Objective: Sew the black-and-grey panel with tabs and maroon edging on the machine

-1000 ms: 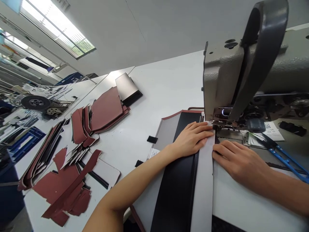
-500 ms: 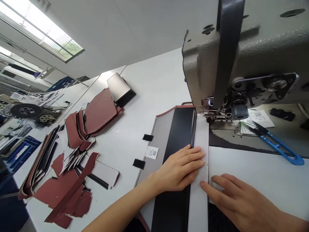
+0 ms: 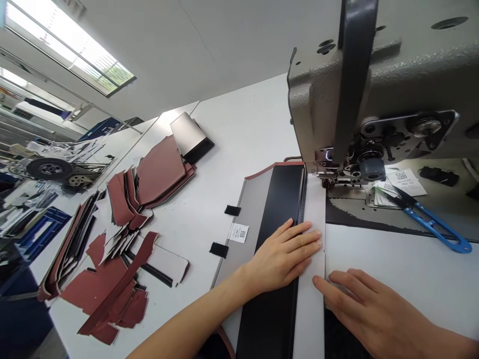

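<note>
Left of the work, cut maroon leather pieces (image 3: 108, 284) lie in heaps on the white table (image 3: 243, 124). Your left hand (image 3: 286, 254) lies flat and open across the black panel (image 3: 282, 194), fingertips reaching the pale strip (image 3: 309, 319), gripping nothing. Your right hand (image 3: 374, 309), also open, presses its fingertips on that strip's right edge. The strip's far end sits just near the presser foot (image 3: 327, 182) of the sewing machine (image 3: 374, 85), with blue thread snips (image 3: 436, 227) to the right.

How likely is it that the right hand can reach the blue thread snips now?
Likely yes: the right hand lies near the blue thread snips, and the sewing machine stands beyond them, not between. It would have to leave the pale strip.
</note>
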`<action>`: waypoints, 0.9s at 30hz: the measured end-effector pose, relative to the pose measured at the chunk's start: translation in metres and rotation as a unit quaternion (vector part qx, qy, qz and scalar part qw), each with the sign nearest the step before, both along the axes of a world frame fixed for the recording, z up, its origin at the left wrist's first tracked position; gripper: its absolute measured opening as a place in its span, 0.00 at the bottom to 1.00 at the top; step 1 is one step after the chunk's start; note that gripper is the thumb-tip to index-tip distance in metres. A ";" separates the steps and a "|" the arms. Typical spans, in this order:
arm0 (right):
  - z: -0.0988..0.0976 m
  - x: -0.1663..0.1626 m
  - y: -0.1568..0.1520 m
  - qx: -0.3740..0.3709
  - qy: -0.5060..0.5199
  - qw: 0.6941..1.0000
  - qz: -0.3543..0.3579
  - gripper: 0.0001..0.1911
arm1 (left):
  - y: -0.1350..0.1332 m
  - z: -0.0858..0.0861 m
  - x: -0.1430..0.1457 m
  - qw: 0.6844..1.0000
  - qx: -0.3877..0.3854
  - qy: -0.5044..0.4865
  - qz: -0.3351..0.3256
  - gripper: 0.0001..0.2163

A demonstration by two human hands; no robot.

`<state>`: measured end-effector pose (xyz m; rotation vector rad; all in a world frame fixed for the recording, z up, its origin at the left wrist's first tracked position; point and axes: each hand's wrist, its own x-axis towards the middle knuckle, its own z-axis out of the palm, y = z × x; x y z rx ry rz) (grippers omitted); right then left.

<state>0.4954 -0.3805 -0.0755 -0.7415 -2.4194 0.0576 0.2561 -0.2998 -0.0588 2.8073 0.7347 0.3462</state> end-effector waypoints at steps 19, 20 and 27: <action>-0.003 0.014 0.057 0.011 -0.053 0.998 -0.030 0.17 | 0.072 -0.003 0.017 1.000 -0.011 0.028 0.010 0.18; -0.003 0.015 0.060 0.013 -0.058 0.998 -0.035 0.18 | 0.077 -0.003 0.018 1.000 -0.009 0.025 0.008 0.18; -0.003 0.017 0.081 0.009 -0.079 0.994 -0.075 0.17 | 0.108 -0.004 0.025 1.000 -0.013 0.004 -0.004 0.17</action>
